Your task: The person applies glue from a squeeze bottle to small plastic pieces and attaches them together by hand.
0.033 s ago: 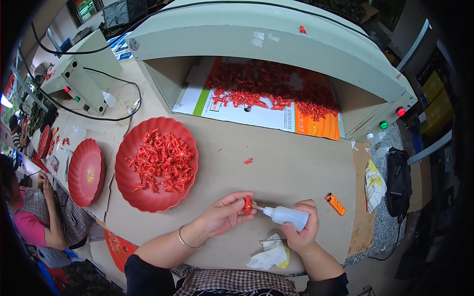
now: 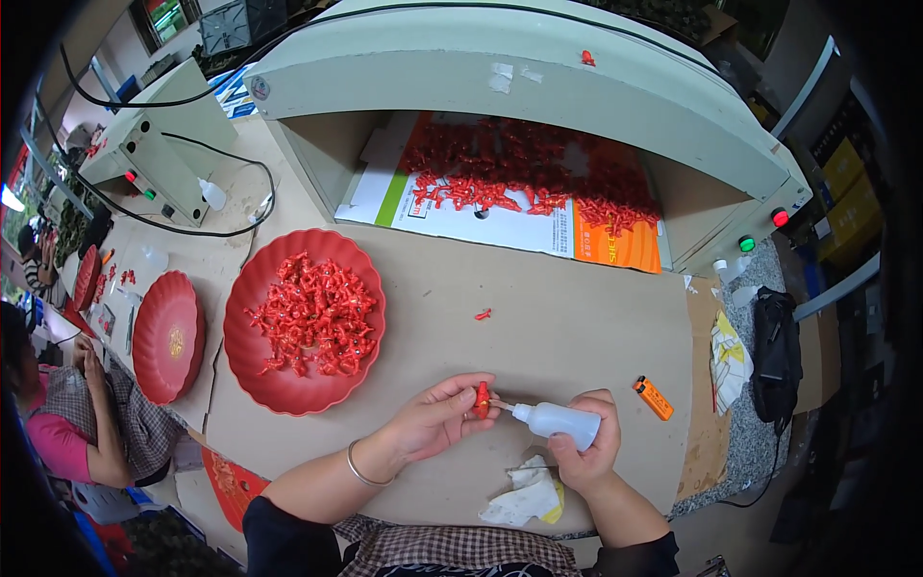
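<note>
Between its fingertips my left hand (image 2: 440, 415) pinches a small red figurine (image 2: 482, 400), held upright above the table. My right hand (image 2: 593, 444) is wrapped round a translucent white squeeze bottle (image 2: 558, 423). The bottle lies tilted on its side in the air, its thin nozzle pointing left and reaching the figurine; whether a drop is coming out is too small to see. Left of my hands a red scalloped bowl (image 2: 252, 380) holds a heap of shiny red figurines (image 2: 317, 313). One small red piece (image 2: 483, 314) lies alone on the table beyond my hands.
A pale green cabinet (image 2: 461, 72) stands at the back, many red pieces (image 2: 500, 163) spread on cardboard inside. An orange lighter (image 2: 654, 397) lies at right, a crumpled cloth (image 2: 524, 492) near the front edge. Another red bowl (image 2: 168, 337) stands left, by a seated person (image 2: 91, 413).
</note>
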Motion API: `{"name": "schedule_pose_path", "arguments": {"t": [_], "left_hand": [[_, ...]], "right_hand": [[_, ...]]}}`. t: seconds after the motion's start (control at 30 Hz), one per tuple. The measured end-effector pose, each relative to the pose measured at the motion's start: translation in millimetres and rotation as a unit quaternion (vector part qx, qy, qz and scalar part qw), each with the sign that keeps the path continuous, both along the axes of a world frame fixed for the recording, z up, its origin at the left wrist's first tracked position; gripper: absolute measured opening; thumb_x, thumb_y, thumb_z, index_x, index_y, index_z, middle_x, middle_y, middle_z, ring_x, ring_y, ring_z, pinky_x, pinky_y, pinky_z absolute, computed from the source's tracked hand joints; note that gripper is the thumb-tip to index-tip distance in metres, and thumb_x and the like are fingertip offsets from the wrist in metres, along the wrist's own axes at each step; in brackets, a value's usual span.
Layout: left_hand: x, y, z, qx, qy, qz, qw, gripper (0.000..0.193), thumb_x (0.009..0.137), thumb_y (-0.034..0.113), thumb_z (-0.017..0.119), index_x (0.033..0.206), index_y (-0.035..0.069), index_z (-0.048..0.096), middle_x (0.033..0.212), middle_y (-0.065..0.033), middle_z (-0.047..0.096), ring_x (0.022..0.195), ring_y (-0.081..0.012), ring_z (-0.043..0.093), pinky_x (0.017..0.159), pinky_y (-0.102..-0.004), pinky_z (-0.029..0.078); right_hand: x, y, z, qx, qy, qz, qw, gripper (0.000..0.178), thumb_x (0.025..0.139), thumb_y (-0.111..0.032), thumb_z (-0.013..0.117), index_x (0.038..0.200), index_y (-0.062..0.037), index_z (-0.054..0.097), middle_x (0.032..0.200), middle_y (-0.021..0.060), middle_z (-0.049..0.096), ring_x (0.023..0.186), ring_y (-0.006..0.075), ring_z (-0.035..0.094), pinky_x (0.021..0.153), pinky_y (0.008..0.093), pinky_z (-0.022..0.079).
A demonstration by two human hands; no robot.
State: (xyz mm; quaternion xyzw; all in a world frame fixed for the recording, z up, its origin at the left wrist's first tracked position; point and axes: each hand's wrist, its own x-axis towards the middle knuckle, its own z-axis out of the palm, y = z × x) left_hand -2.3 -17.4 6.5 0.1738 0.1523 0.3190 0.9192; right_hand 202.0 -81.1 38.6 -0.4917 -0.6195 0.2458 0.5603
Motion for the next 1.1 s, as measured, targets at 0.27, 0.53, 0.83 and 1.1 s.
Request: {"name": "schedule_pose_path", "arguments": {"t": [0.27, 0.53, 0.83, 1.1], "left_hand": [[0.2, 0.1, 4.4, -0.045, -0.003, -0.006, 0.999, 0.027, 0.090, 0.016, 0.040, 0.115, 0.007, 0.046, 0.099, -0.0089, 0.055, 0.088, -0.0165, 0.056, 0.079, -0.0267, 0.046], [0.7, -0.4, 5.3, -0.048, 0.019, -0.004, 0.999, 0.027, 0.091, 0.018, 0.038, 0.114, 0.006, 0.046, 0.097, -0.0089, 0.056, 0.085, -0.0154, 0.057, 0.077, -0.0257, 0.048], [0.3, -0.7, 4.1, -0.041, 0.017, -0.006, 0.999, 0.028, 0.090, 0.019, 0.039, 0.113, 0.005, 0.045, 0.099, -0.0091, 0.057, 0.087, -0.0156, 0.057, 0.078, -0.0257, 0.048], [0.4, -0.5, 3.5, -0.039, 0.025, -0.008, 0.999, 0.027, 0.090, 0.019, 0.039, 0.113, 0.005, 0.046, 0.098, -0.0092, 0.056, 0.087, -0.0157, 0.057, 0.077, -0.0258, 0.048]], "right_hand": [[-1.3, -1.2, 1.3, 0.008, -0.019, -0.003, 1.000, 0.033, 0.068, -0.015, 0.067, 0.090, -0.0011, 0.046, 0.082, 0.0123, 0.050, 0.071, 0.0206, 0.049, 0.059, 0.0285, 0.042], [-3.2, 0.1, -0.5, 0.028, -0.038, -0.010, 0.999, 0.034, 0.067, -0.013, 0.068, 0.090, -0.0015, 0.046, 0.081, 0.0117, 0.050, 0.070, 0.0210, 0.049, 0.059, 0.0291, 0.042], [-4.5, 0.8, 1.0, 0.034, -0.058, -0.007, 0.998, 0.035, 0.066, -0.013, 0.069, 0.091, -0.0020, 0.046, 0.080, 0.0119, 0.051, 0.070, 0.0216, 0.049, 0.059, 0.0292, 0.042], [-3.9, 1.8, 2.4, 0.028, -0.063, -0.004, 0.998, 0.035, 0.066, -0.012, 0.069, 0.091, -0.0020, 0.046, 0.080, 0.0124, 0.050, 0.069, 0.0219, 0.050, 0.059, 0.0294, 0.043]]}}
